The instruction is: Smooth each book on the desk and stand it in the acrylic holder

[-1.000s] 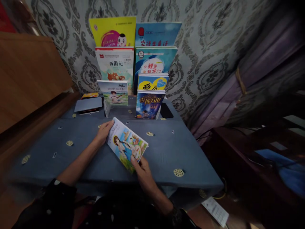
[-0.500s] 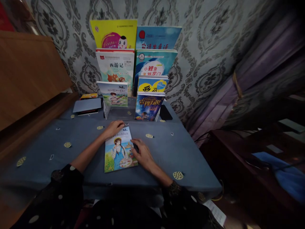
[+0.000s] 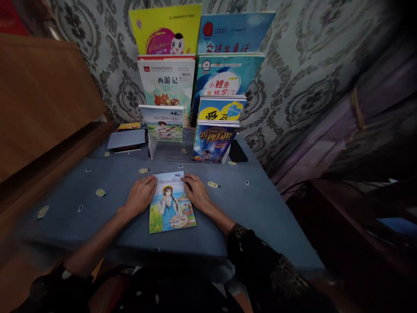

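Note:
A paperback book [image 3: 170,206] with a girl in blue overalls on its cover lies face up on the tablecloth. My left hand [image 3: 140,194] is at its upper left edge, fingers curled together against the side. Across from it, my right hand [image 3: 196,192] grips the upper right edge, with fingertips over the cover's corner. The undersides of both hands are hidden. Behind the book stands a clear display rack [image 3: 169,152]. A small paperback with a guitar player [image 3: 167,126] rests at its lower left, and a dark blue paperback [image 3: 213,141] at its lower right.
Taller books, among them a yellow one [image 3: 166,26] and a teal one [image 3: 228,71], fill the rack's upper tiers. A grey-blue flat item [image 3: 127,138] tops a small pile to the left. A black phone-like slab [image 3: 238,151] lies right of the rack.
My left hand has come from the book's top edge down to its left side. My right hand has slid up the right edge. The head view has shifted, so the rack appears larger.

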Motion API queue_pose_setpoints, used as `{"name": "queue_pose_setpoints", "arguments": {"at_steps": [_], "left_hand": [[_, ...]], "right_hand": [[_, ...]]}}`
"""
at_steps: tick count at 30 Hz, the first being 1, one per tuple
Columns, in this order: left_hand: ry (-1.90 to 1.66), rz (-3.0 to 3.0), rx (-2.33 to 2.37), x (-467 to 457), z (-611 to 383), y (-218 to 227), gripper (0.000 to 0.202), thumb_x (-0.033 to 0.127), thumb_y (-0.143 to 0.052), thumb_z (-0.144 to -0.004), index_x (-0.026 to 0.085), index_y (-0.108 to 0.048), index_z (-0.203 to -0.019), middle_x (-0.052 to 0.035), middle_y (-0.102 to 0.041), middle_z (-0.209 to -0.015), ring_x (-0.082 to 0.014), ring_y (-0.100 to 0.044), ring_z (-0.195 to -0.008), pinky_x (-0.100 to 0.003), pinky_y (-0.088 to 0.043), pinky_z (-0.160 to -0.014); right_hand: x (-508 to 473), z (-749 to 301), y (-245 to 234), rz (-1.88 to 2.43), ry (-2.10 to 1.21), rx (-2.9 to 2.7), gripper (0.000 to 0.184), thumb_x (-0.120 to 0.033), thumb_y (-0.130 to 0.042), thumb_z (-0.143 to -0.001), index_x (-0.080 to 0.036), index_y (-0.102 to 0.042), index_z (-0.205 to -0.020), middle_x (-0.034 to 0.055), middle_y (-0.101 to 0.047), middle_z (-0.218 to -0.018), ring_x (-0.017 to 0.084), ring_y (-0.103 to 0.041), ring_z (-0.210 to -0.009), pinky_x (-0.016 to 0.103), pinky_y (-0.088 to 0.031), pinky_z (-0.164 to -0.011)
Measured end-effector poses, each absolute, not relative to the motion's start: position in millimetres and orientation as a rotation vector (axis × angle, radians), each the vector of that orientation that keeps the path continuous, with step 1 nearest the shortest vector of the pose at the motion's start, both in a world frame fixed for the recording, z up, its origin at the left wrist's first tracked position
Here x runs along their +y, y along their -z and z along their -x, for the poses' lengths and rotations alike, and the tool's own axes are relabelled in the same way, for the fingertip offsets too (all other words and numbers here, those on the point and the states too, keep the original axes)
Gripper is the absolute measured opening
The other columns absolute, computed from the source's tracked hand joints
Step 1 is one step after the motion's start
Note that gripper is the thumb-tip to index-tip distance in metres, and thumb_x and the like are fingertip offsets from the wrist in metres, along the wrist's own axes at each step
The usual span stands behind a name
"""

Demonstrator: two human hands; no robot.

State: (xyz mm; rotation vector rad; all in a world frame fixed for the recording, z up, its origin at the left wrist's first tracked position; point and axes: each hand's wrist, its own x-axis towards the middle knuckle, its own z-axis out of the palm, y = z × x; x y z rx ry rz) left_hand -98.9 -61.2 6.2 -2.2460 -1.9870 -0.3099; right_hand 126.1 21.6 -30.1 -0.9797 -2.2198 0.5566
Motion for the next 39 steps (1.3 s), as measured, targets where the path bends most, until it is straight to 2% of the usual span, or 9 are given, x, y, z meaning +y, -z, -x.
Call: {"name": "queue_pose_setpoints", "arguments": {"at_steps": [11, 16, 21, 26, 31, 39], "left_hand": [[0.424, 2.381, -1.779, -41.1, 82.7, 5.8, 0.033, 0.019, -0.044, -0.097, 0.012, -0.062, -0.123, -0.0144, -0.064, -0.13, -0.0283, -0.061, -0.119, -0.046, -0.048, -0.101], [0.479, 2.467, -1.645, -30.0, 75.3, 10.8, 0.033, 0.02, -0.045, -0.097, 0.013, -0.062, -0.124, -0.0136, -0.065, -0.129, -0.0263, -0.061, -0.119, -0.043, -0.048, -0.102], [0.522, 2.542, -1.566, -18.8, 62.6, 11.8, 0.034, 0.017, -0.044, -0.096, 0.014, -0.061, -0.126, -0.0126, -0.064, -0.13, -0.0249, -0.06, -0.12, -0.043, -0.047, -0.103], [0.552, 2.577, -1.553, -9.5, 50.0, 12.2, 0.035, 0.016, -0.041, -0.097, 0.015, -0.06, -0.126, -0.0122, -0.064, -0.131, -0.0235, -0.059, -0.122, -0.04, -0.048, -0.101], [0.542, 2.615, -1.551, -1.9, 45.2, 10.8, 0.035, 0.018, -0.042, -0.098, 0.013, -0.059, -0.129, -0.0136, -0.062, -0.134, -0.0245, -0.058, -0.124, -0.041, -0.047, -0.102], [0.561, 2.659, -1.563, 4.8, 45.4, 9.0, 0.037, 0.019, -0.041, -0.098, 0.013, -0.057, -0.131, -0.0131, -0.06, -0.136, -0.0241, -0.056, -0.127, -0.042, -0.044, -0.105]], "right_hand": [[21.1, -126.7, 34.3, 0.959, -0.539, -2.216, 0.034, -0.011, -0.049, -0.087, -0.016, -0.069, -0.114, 0.0142, -0.066, -0.124, 0.026, -0.058, -0.116, 0.047, -0.042, -0.104], [21.3, -126.4, 34.6, 0.946, -0.536, -2.206, 0.034, -0.01, -0.047, -0.087, -0.015, -0.069, -0.112, 0.0143, -0.067, -0.123, 0.026, -0.058, -0.114, 0.048, -0.042, -0.104], [22.3, -127.4, 39.1, 0.926, -0.559, -2.147, 0.043, -0.011, -0.044, -0.087, -0.015, -0.06, -0.127, 0.0136, -0.067, -0.121, 0.026, -0.059, -0.112, 0.047, -0.047, -0.101], [23.7, -128.7, 45.2, 0.931, -0.604, -2.086, 0.049, -0.014, -0.042, -0.089, -0.018, -0.049, -0.138, 0.0123, -0.064, -0.126, 0.026, -0.057, -0.117, 0.048, -0.045, -0.104], [25.0, -129.1, 47.4, 0.939, -0.636, -2.046, 0.051, -0.014, -0.041, -0.09, -0.019, -0.044, -0.141, 0.0112, -0.064, -0.126, 0.025, -0.056, -0.119, 0.049, -0.045, -0.106], [25.7, -129.4, 46.1, 0.969, -0.644, -2.039, 0.049, -0.013, -0.041, -0.089, -0.017, -0.046, -0.138, 0.0128, -0.064, -0.125, 0.025, -0.057, -0.117, 0.048, -0.045, -0.105]]}}
